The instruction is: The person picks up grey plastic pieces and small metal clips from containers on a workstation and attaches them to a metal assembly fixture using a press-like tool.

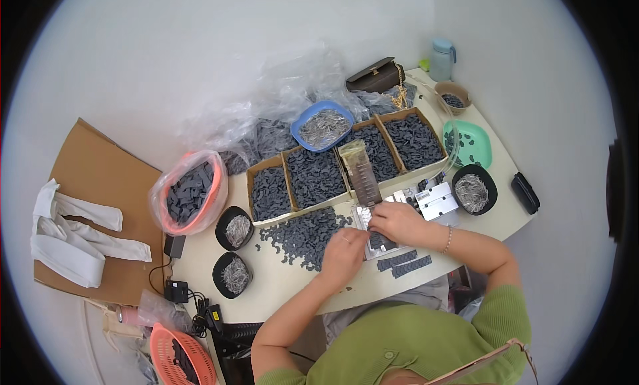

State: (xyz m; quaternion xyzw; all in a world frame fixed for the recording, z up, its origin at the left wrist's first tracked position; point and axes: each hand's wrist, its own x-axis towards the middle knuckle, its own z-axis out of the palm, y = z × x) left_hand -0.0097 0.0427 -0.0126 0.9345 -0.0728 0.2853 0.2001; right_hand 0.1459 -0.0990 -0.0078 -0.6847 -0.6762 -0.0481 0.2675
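My left hand is at the left side of a small metal fixture, its fingers curled together in a pinch. What they hold is too small to make out. My right hand reaches over the same fixture from the right, with bent fingers pressed together and their tips hidden. Small dark grey parts lie in the fixture under the hands. Behind it leans a clear, brownish upright holder. A loose pile of dark grey plastic pieces spreads left of my left hand. Two strips of joined grey pieces lie in front of the fixture.
Divided cardboard trays of grey pieces stand behind. Black bowls hold metal pins, as does a blue bowl. A metal block with tubing sits right, near a green tray and black case. An orange basket stands left.
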